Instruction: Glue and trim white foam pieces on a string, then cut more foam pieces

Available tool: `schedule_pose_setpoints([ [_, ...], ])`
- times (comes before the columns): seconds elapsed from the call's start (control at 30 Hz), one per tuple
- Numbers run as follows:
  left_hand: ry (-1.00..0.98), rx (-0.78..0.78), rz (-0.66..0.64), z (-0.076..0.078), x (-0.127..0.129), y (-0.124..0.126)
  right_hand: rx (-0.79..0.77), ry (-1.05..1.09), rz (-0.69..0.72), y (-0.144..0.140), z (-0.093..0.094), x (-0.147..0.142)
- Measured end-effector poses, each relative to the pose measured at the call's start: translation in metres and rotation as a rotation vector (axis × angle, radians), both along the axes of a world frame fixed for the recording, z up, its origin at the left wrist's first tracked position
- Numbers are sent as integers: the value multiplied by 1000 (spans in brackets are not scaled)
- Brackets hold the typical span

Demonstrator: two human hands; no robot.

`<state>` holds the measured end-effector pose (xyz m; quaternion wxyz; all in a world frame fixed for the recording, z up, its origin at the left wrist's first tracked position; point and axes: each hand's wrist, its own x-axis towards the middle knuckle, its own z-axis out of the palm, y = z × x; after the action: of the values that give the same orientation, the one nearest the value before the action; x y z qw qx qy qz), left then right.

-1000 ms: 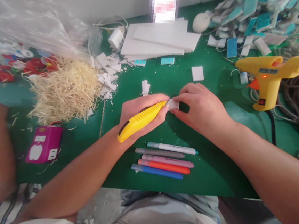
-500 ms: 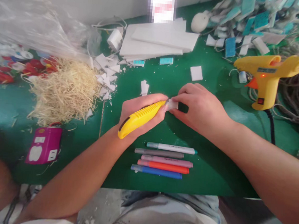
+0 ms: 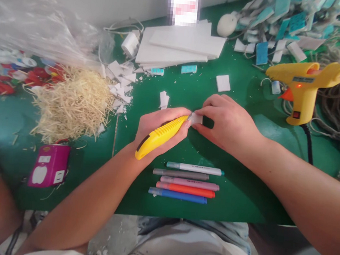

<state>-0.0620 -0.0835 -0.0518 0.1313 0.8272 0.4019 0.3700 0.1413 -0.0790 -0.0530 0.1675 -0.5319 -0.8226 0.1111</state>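
We note a small white foam piece [image 3: 197, 118] held just above the green table mat [image 3: 236, 189], mid-table, between the two hands. The right hand [image 3: 228, 122] pinches it, fingers curled narrowly over its far and right edges. The left hand [image 3: 158, 126] is wrapped around a yellow ribbed plastic utility knife [image 3: 161, 136], thumb along the top, the blade tip touching the left edge of the foam piece. How far the blade is extended is too small for us to tell.

Judgement on technique: we think the cut goes best with the right fingertips kept clear of the blade's line, the piece pinned firmly, and the knife drawn in a shallow, steady stroke away from the holding fingers, not forced. Foam this thin may crush or tear under pressure.

Just nearer the body lies a row of five coloured marker pens [image 3: 186, 180], parallel, well clear of the hands. A small square white foam offcut [image 3: 223, 83] lies beyond the right hand. A yellow hot-glue gun [image 3: 306, 89] stands to the right, indicator lit. A stack of white foam sheets [image 3: 177, 45] sits at the far edge; a heap of pale straw-like shavings [image 3: 73, 103] lies to the left, with a magenta box [image 3: 50, 165] nearer us.
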Motion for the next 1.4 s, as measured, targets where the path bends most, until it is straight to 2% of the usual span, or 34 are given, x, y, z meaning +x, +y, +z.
schedule_pose_setpoints([
  [0.33, -13, 5, 9, -3, 1, 1, -37, -38, -26, -1, 4, -4],
  [0.7, 26, 44, 16, 1, -3, -2, -55, -52, -27, -2, 7, -5],
  [1.03, 46, -36, 71, 1, -6, -3, -9, -18, -2, -1, 2, -1],
  [1.4, 81, -20, 62, 2, -7, -3, -5, -2, 14, -1, 1, 1],
])
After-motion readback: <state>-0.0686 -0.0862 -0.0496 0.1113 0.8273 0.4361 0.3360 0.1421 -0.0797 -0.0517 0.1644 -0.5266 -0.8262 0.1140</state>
